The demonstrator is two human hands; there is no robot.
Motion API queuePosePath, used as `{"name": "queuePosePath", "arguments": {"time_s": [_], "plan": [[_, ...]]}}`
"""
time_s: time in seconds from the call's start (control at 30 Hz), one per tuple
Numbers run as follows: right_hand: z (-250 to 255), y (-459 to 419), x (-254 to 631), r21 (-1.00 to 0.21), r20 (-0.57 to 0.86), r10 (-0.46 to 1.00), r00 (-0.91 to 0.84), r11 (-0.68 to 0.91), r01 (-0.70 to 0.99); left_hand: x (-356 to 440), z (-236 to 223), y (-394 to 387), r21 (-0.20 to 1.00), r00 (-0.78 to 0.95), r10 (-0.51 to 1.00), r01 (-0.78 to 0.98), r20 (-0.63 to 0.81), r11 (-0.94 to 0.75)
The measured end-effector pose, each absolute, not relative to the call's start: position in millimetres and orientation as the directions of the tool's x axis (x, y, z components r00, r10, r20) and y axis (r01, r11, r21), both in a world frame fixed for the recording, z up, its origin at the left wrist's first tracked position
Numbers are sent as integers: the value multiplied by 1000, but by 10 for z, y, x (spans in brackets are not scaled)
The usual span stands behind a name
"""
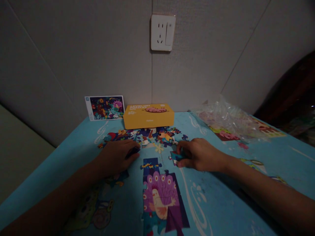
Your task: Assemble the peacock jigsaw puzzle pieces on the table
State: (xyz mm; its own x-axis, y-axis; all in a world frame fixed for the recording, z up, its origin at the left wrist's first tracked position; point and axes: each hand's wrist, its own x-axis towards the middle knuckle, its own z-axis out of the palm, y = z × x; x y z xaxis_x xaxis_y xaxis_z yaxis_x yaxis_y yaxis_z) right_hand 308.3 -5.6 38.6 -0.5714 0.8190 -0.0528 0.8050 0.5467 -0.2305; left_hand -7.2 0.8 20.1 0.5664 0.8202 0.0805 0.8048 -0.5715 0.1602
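Joined jigsaw pieces form a purple peacock picture [159, 196] on the blue table cover, in front of me. My left hand [118, 155] is closed on a dark puzzle piece [134, 151], mostly hidden by the fingers. To the right, my right hand [198, 153] pinches a teal puzzle piece [175, 157] with white and red marks, low over the cover. Beyond both hands lies a heap of loose puzzle pieces [145, 132]. More dark pieces [119, 178] show partly beneath my left forearm.
Behind the heap stands a yellow puzzle box [149, 118]. A picture card [107, 108] leans on the wall at its left. Crumpled clear plastic [231, 118] covers colourful printed sheets at right. A socket plate [162, 32] is on the wall.
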Motion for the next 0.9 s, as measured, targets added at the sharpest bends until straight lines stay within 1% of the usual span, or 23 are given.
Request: {"name": "queuePosePath", "arguments": {"time_s": [0.2, 0.3, 0.37, 0.43, 0.47, 0.5, 0.53, 0.57, 0.63, 0.7, 0.77, 0.9], "plan": [[398, -79, 3069, -249, -16, 812, -584, 562, 789, -90, 182, 13, 157, 576, 813, 798, 88, -582], [393, -62, 3115, -321, 55, 812, -581, 565, 760, -106, 167, 22, 141, 581, 807, 794, 111, -591], [400, -20, 3176, -374, 164, 871, -464, 490, 788, -109, 168, 20, 127, 583, 805, 795, 110, -593], [418, 34, 3248, -394, 280, 920, -275, 371, 841, -106, 177, 14, 125, 586, 804, 794, 104, -595], [430, 58, 3280, -392, 316, 927, -202, 321, 862, -103, 181, 12, 128, 587, 804, 793, 99, -595], [443, 75, 3305, -386, 325, 930, -171, 296, 874, -98, 185, 12, 132, 586, 805, 794, 98, -594], [453, 84, 3320, -373, 303, 934, -190, 300, 878, -94, 186, 14, 136, 586, 805, 793, 95, -594], [461, 83, 3322, -353, 255, 934, -252, 332, 875, -90, 186, 18, 138, 586, 805, 793, 93, -593], [459, 56, 3292, -300, 110, 895, -433, 445, 843, -86, 181, 25, 137, 585, 806, 794, 88, -592], [435, 15, 3231, -251, -11, 833, -553, 533, 808, -87, 174, 25, 134, 584, 807, 796, 87, -590], [400, -17, 3168, -220, -48, 821, -569, 546, 808, -90, 171, 15, 128, 583, 808, 797, 91, -590], [349, -32, 3095, -236, -48, 845, -532, 508, 828, -77, 170, -16, 96, 597, 794, 789, 113, -607]]}}
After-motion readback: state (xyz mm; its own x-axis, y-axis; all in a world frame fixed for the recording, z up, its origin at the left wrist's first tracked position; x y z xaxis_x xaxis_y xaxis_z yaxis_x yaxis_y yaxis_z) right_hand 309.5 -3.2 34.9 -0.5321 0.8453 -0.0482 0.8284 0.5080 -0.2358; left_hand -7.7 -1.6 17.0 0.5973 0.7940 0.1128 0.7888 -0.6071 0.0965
